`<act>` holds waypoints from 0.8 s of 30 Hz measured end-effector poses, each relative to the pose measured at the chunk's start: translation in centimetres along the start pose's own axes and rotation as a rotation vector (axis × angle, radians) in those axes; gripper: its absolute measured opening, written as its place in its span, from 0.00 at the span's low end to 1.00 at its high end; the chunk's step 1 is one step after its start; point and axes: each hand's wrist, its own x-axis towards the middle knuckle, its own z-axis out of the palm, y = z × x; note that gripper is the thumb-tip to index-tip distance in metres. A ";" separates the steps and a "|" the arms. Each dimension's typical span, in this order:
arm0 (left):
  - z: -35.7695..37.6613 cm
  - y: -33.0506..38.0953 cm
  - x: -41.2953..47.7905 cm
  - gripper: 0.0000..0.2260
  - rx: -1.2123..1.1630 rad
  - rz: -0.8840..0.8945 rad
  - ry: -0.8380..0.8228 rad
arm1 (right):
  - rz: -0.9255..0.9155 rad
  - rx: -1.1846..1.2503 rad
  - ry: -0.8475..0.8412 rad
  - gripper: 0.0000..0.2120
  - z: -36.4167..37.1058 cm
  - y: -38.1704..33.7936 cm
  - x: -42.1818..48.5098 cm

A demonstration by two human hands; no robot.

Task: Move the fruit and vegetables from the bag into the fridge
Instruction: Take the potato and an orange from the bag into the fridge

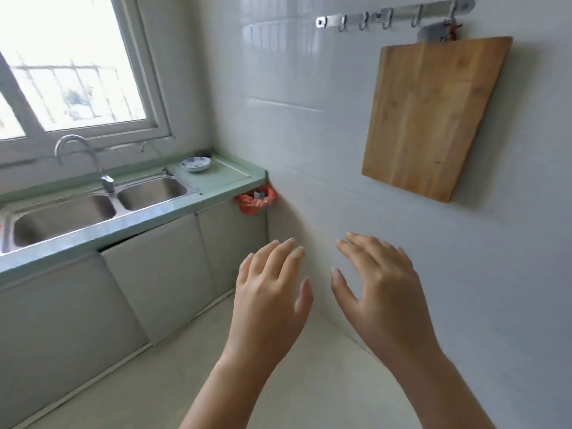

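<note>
At six o'clock your left hand (pixel 272 292) and right hand (pixel 379 289) hover empty, fingers spread; neither bag nor fridge shows, only a sink (pixel 62 218) at nine, so you likely must turn and find them

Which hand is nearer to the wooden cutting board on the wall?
Right. The right hand hovers open below the cutting board; the left hand is beside it, farther left toward the cabinets.

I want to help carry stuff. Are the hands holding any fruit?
No, the left hand and right hand are both open and empty.
</note>
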 end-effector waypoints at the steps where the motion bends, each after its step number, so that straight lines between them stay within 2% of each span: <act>1: -1.4 -2.1 -0.5 0.16 0.023 -0.027 0.020 | -0.025 0.036 -0.012 0.19 1.4 -2.2 0.5; 7: -9.9 -14.4 -4.2 0.17 0.167 -0.162 0.140 | -0.142 0.246 -0.044 0.20 9.4 -15.6 2.9; 13: -17.3 -24.5 -9.7 0.17 0.345 -0.322 0.210 | -0.279 0.416 -0.150 0.20 16.4 -28.2 3.3; 24: -23.1 -38.5 -16.2 0.17 0.566 -0.581 0.261 | -0.470 0.627 -0.317 0.20 28.5 -43.2 4.7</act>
